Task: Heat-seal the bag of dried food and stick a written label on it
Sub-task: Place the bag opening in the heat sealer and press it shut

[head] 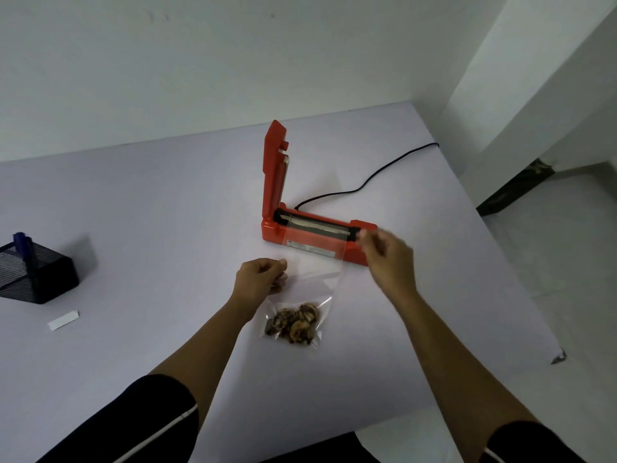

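A clear plastic bag lies on the table with brown dried food bunched at its near end. Its open far end lies across the sealing bar of the red heat sealer, whose lid stands raised upright at the left. My left hand pinches the bag's left edge near the middle. My right hand is blurred at the bag's far right corner, fingers curled beside the sealer's right end; whether it grips the bag I cannot tell. A white label strip lies at the left.
A black mesh pen holder with a blue pen stands at the far left. The sealer's black power cord runs back right over the table edge. The white table ends close on the right, with floor beyond.
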`<state>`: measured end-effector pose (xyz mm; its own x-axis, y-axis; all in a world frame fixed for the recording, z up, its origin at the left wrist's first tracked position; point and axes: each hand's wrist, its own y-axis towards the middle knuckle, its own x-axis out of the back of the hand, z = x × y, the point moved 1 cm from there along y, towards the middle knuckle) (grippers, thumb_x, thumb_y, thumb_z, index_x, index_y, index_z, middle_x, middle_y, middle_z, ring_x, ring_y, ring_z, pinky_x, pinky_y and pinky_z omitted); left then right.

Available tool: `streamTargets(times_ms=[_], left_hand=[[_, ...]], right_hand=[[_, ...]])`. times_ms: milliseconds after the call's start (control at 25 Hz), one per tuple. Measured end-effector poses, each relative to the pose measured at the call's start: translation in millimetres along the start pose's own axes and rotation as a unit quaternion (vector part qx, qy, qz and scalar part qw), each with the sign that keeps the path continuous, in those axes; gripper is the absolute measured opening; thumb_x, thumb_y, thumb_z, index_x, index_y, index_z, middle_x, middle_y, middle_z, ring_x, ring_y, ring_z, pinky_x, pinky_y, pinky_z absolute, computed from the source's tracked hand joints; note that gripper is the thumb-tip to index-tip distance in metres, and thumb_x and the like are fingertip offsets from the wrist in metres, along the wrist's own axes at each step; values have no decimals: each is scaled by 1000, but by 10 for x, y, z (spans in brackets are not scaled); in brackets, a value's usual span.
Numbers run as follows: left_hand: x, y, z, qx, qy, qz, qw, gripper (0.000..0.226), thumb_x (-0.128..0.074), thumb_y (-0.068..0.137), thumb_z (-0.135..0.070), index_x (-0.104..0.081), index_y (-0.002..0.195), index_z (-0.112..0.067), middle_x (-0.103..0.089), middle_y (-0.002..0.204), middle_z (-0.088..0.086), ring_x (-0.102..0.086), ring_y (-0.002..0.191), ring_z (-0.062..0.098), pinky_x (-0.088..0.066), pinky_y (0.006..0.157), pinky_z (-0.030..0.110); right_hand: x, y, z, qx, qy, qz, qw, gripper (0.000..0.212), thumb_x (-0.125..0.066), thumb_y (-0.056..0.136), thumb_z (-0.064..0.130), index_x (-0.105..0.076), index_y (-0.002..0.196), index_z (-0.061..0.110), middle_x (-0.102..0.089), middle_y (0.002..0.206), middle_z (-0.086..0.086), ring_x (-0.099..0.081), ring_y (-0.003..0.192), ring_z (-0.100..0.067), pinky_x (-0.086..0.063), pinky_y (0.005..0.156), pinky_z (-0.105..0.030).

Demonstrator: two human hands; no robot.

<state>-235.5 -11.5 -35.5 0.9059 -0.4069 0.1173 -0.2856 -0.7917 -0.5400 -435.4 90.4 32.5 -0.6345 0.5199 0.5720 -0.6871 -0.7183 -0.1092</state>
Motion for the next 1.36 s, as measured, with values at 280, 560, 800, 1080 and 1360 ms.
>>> streamTargets(times_ms=[280,560,800,1080,1360], left_hand=[[4,26,14,-3,11,11,1000,20,-65,87,-21,-70,82,-2,-64,70,7,-61,62,17,-57,66,27],[1,35,12,-1,11,10,1000,21,-66,87,-21,-70,82,-1,-64,71,7,-60,63,18,-58,71,32],[3,43,12,-2,10,11,1000,19,-65,87,-21,-70,80,-4,-64,69,7,-60,61,17,-57,68,29],[-9,56,23,0,6,8,1000,20,-65,87,-20,-70,83,-1,-66,73,10,-61,63,20,-57,68,30],[-4,66,21,2,10,10,1000,21,-65,87,-21,-69,82,-1,-65,72,10,-60,64,20,-57,72,34]], right_hand=[[209,413,1299,435,-113,50,892,43,-43,98,20,-38,139,8,-42,145,-9,-37,135,-19,-25,112,-23],[-17,542,1605,518,-340,174,765,49,-32,101,32,-24,146,16,-22,156,-2,-13,145,-18,-8,116,-34],[73,580,1433,530,-299,90,788,32,-45,95,26,-57,122,13,-59,111,-10,-53,106,-27,-42,91,-39],[136,614,732,406,-313,110,851,42,-33,93,19,-52,129,9,-55,134,-8,-44,130,-23,-29,110,-42],[138,556,58,286,-385,169,861,52,-22,99,33,-22,146,12,-20,156,-6,-16,144,-18,-14,116,-41]])
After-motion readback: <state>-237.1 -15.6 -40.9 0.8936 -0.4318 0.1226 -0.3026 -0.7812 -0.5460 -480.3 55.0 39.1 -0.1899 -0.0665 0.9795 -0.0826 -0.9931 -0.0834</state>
